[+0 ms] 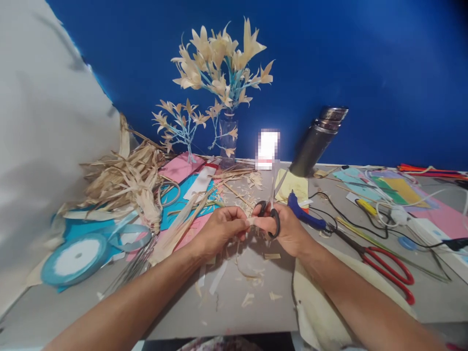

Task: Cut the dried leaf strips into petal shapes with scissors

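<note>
My left hand (221, 231) is closed in a pinch on a small pale piece of corn husk (250, 222). The fingers of my right hand (288, 231) carry black-handled scissors (276, 222), blades pointing up and away from me, while its thumb meets the same piece. Both hands hang over the grey table (237, 312), close together. Husk clippings (248, 298) lie scattered beneath and beyond them. Just right of the right hand rests a blue hot glue gun (307, 214). Most of the husk piece is hidden by my fingertips.
A bottle of husk flowers (228, 131) stands at the back, beside a dark thermos (316, 141). Left are dried husks (127, 170) and a blue ribbon roll (76, 258). Right lie red-handled scissors (389, 268), cables and a power strip (431, 239).
</note>
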`<action>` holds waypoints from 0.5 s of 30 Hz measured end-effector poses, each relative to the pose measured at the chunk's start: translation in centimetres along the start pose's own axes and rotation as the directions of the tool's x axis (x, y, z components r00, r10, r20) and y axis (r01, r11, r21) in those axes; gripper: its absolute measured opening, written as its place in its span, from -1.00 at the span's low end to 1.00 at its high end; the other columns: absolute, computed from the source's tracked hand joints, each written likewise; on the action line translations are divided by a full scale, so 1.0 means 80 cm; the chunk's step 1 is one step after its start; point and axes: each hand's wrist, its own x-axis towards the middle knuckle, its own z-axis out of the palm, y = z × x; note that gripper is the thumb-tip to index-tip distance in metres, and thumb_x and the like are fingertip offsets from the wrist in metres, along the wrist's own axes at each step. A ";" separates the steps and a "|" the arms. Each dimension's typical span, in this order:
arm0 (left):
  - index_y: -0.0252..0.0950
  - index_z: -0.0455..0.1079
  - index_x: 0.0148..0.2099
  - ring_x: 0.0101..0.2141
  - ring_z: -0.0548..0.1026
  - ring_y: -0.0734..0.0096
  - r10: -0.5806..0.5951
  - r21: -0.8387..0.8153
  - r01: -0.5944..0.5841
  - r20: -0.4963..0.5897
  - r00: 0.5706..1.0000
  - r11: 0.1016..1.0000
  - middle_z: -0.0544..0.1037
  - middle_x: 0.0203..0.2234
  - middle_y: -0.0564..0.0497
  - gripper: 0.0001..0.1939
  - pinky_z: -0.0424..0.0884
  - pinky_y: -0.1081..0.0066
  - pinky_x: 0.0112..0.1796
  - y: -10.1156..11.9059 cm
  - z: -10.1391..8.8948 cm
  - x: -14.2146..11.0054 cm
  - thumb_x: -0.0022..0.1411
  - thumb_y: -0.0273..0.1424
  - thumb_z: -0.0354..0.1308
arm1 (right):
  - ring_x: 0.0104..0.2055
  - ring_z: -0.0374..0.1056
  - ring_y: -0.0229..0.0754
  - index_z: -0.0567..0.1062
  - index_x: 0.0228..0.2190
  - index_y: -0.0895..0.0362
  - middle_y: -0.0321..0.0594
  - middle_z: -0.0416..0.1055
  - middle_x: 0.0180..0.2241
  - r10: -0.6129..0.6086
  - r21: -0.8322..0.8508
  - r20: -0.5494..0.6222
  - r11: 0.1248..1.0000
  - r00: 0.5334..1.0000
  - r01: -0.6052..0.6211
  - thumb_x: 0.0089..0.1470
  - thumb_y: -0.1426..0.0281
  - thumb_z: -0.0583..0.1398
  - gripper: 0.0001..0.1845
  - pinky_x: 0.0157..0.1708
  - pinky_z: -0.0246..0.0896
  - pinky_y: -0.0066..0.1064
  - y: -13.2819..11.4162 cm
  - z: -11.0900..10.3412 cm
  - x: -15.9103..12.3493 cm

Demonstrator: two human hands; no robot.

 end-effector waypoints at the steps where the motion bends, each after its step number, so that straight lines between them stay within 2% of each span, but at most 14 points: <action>1: -0.34 0.39 -0.49 -0.66 0.33 0.58 -0.005 0.014 0.005 0.013 1.000 1.000 0.43 -0.65 0.05 -0.84 0.10 0.59 -0.64 0.000 0.000 0.000 0.02 -0.41 0.31 | -0.58 0.12 -0.35 0.49 -0.37 0.16 -0.40 0.30 -0.56 -0.006 -0.004 0.011 1.000 1.000 0.006 -0.19 0.25 0.38 -0.66 -0.60 -0.02 -0.50 0.000 0.000 0.000; 3: -0.34 0.39 -0.48 -0.64 0.36 0.55 -0.018 -0.033 0.019 0.038 0.999 0.999 0.44 -0.64 0.04 -0.82 0.16 0.57 -0.61 0.000 0.000 0.001 0.02 -0.39 0.33 | -0.57 0.12 -0.35 0.47 -0.40 0.16 -0.38 0.31 -0.55 -0.035 0.020 -0.002 0.999 0.999 0.035 -0.20 0.28 0.37 -0.70 -0.58 -0.02 -0.49 0.000 0.001 0.000; 6: -0.35 0.41 -0.44 -0.57 0.43 0.48 -0.012 -0.199 0.023 0.059 0.998 0.980 0.48 -0.53 -0.01 -0.74 0.30 0.50 -0.52 0.000 -0.003 0.004 0.06 -0.25 0.30 | -0.55 0.09 -0.35 0.45 -0.44 0.16 -0.39 0.26 -0.55 -0.079 0.116 -0.045 0.990 0.996 0.084 -0.20 0.29 0.36 -0.72 -0.56 -0.03 -0.48 -0.001 0.002 0.002; 9: -0.34 0.45 -0.33 -0.50 0.47 0.39 0.008 -0.274 0.010 0.065 0.998 0.962 0.49 -0.48 -0.02 -0.68 0.38 0.42 -0.41 -0.001 -0.003 0.004 0.06 -0.16 0.30 | -0.55 0.07 -0.35 0.43 -0.45 0.16 -0.38 0.25 -0.54 -0.068 0.203 -0.048 0.976 0.997 0.076 -0.22 0.29 0.37 -0.70 -0.57 -0.05 -0.48 -0.001 0.003 0.006; 11: -0.32 0.45 -0.31 -0.49 0.46 0.42 0.028 -0.245 -0.013 0.059 0.998 0.969 0.48 -0.50 0.01 -0.71 0.36 0.44 -0.40 -0.004 0.000 0.003 0.03 -0.22 0.35 | -0.56 0.09 -0.35 0.44 -0.44 0.16 -0.39 0.26 -0.54 -0.053 0.221 -0.052 0.973 0.997 0.063 -0.22 0.30 0.38 -0.70 -0.56 -0.04 -0.48 0.000 0.004 0.007; 15: -0.32 0.39 -0.41 -0.57 0.35 0.53 0.072 -0.113 -0.070 0.009 0.997 0.991 0.45 -0.60 0.04 -0.78 0.22 0.53 -0.50 -0.010 0.005 0.003 0.03 -0.34 0.36 | -0.56 0.11 -0.35 0.45 -0.43 0.16 -0.40 0.28 -0.56 -0.044 0.207 -0.037 0.977 0.998 0.050 -0.21 0.32 0.39 -0.71 -0.55 -0.02 -0.48 0.003 0.008 0.004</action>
